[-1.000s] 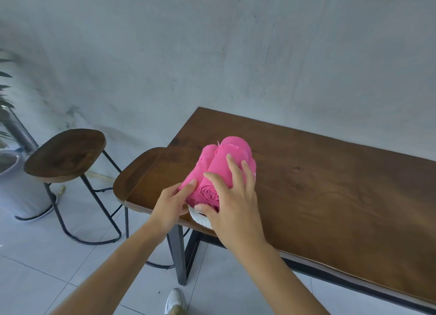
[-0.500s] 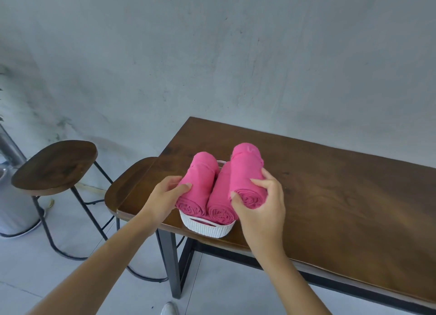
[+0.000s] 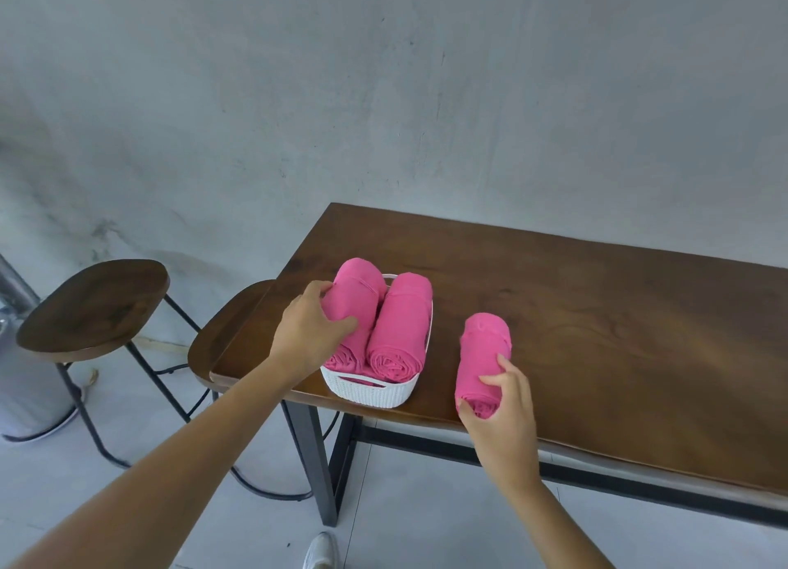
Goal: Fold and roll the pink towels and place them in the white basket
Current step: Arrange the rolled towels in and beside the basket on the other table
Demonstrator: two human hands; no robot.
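Observation:
A white basket [image 3: 375, 391] stands near the left front corner of the wooden table [image 3: 597, 312]. Two rolled pink towels lie in it side by side: the left roll [image 3: 356, 299] and the right roll [image 3: 401, 325], with a bit of pink showing beneath them. My left hand [image 3: 309, 329] grips the left roll from its left side. A third rolled pink towel [image 3: 484, 351] lies on the table to the right of the basket. My right hand [image 3: 503, 406] holds that roll at its near end.
Two wooden stools [image 3: 94, 304] [image 3: 230, 334] with black metal legs stand left of the table. A grey pot [image 3: 25, 381] sits at the far left. A grey wall runs behind. A white shoe [image 3: 320, 551] shows on the tiled floor.
My right hand has carried the rightmost roll out of the basket and set it on the table to the right. My left hand has shifted up over the left roll.

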